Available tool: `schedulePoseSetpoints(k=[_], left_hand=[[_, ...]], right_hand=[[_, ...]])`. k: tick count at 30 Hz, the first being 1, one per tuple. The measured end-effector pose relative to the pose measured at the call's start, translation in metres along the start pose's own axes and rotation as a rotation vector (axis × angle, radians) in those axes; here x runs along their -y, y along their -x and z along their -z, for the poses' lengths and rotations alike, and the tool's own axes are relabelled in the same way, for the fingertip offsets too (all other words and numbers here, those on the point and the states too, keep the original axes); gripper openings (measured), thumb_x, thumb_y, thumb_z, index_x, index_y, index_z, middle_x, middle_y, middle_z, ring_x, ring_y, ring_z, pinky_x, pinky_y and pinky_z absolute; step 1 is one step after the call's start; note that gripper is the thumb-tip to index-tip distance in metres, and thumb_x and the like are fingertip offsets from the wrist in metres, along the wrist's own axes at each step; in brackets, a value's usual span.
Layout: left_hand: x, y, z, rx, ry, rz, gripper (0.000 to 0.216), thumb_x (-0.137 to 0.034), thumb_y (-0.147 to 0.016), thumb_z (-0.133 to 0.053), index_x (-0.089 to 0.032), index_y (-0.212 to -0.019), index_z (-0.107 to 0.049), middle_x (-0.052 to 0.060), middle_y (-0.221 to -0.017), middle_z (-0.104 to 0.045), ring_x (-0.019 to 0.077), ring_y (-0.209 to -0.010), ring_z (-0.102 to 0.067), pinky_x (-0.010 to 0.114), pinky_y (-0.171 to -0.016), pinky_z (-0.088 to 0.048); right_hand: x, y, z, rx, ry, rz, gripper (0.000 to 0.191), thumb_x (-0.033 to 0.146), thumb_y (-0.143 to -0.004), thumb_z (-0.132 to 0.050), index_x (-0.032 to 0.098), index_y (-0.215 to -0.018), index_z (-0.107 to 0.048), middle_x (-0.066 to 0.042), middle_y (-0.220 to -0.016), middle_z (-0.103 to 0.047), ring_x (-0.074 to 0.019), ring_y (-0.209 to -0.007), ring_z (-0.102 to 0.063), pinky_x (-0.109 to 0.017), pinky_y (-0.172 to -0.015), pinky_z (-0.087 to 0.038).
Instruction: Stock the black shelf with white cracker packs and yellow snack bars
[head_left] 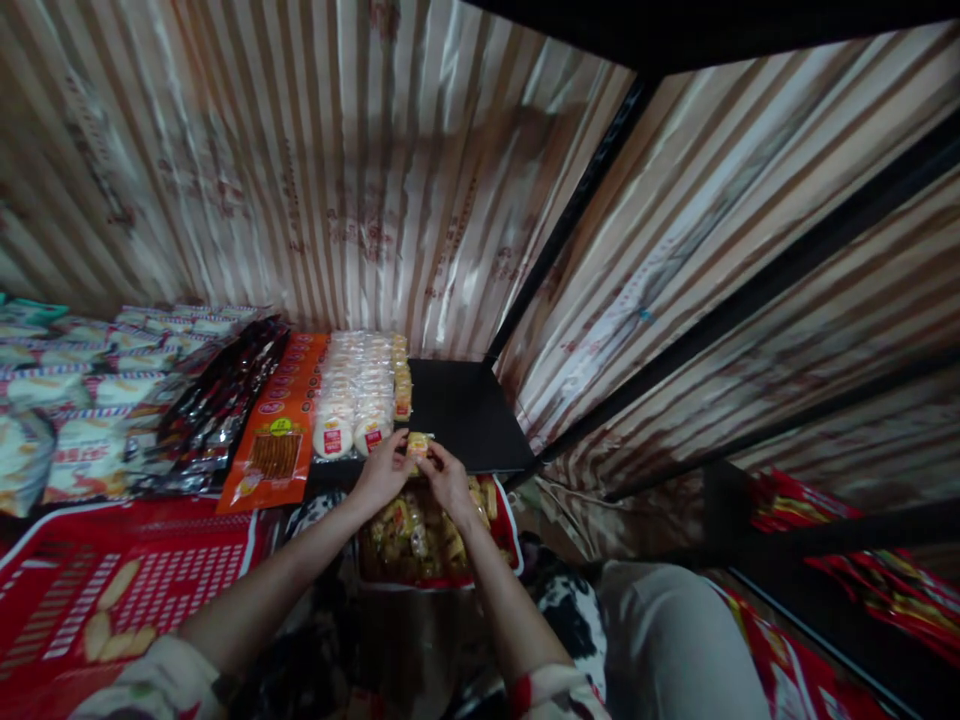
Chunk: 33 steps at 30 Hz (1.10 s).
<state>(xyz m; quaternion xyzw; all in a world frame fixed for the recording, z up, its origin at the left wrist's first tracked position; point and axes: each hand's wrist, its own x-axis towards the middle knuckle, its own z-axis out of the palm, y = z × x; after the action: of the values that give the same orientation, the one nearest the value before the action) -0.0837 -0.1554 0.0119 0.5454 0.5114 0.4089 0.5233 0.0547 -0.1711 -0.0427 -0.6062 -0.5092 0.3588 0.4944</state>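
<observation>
Between the fingertips of my left hand and my right hand is a small yellow wrapped snack; both hands pinch it at its sides. They hold it at the front edge of the black shelf. Beneath them stands a red basket with a white rim, filled with similar yellow wrapped snacks. Just beyond, a row of yellow packets runs back along the shelf beside rows of white round packaged cakes.
Left along the shelf lie an orange snack bag, dark shiny packets and many white bags. A red basket with a few light pieces sits at lower left. Black metal posts and red packets are at right.
</observation>
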Motion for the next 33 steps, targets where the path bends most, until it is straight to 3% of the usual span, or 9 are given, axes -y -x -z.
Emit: schedulePoseSetpoints(k=[6,12,21,33], left_hand=[[0.000,-0.001,-0.016,-0.031,0.137,0.004,0.031,-0.013,-0.070,-0.061,-0.019,-0.101,-0.061,0.010,-0.121,-0.057,0.0194,-0.100,-0.059,0.031,-0.085,-0.050],[0.017,-0.022,-0.029,-0.034,0.212,0.065,0.034,-0.015,-0.073,-0.060,-0.018,-0.107,-0.061,0.009,-0.131,-0.053,0.0229,-0.124,-0.046,0.037,-0.107,-0.033],[0.034,-0.041,-0.037,-0.011,0.204,0.095,0.046,-0.025,-0.077,-0.058,-0.016,-0.121,-0.053,0.010,-0.144,-0.039,0.0228,-0.135,-0.031,0.038,-0.114,-0.018],[0.024,-0.046,-0.037,-0.045,0.167,0.088,0.037,-0.019,-0.076,-0.056,-0.016,-0.113,-0.058,0.010,-0.142,-0.042,0.0213,-0.138,-0.025,0.036,-0.116,-0.010]], right_hand=[[-0.003,-0.040,-0.008,-0.069,0.091,-0.007,0.030,0.036,-0.072,-0.061,0.024,-0.099,-0.067,0.000,-0.081,-0.068,-0.0171,-0.074,-0.061,-0.028,-0.072,-0.049],[-0.007,-0.065,-0.020,-0.069,0.128,-0.008,0.033,0.038,-0.071,-0.058,0.022,-0.098,-0.068,0.001,-0.074,-0.066,-0.0144,-0.066,-0.057,-0.025,-0.065,-0.048],[-0.017,-0.082,-0.026,-0.055,0.108,-0.045,0.037,0.035,-0.071,-0.059,0.022,-0.104,-0.067,0.001,-0.078,-0.067,-0.0150,-0.067,-0.058,-0.027,-0.067,-0.049],[-0.018,-0.082,-0.032,-0.149,0.173,0.014,0.043,0.018,-0.070,-0.056,0.019,-0.111,-0.065,-0.007,-0.098,-0.066,-0.0214,-0.091,-0.061,-0.034,-0.086,-0.049]])
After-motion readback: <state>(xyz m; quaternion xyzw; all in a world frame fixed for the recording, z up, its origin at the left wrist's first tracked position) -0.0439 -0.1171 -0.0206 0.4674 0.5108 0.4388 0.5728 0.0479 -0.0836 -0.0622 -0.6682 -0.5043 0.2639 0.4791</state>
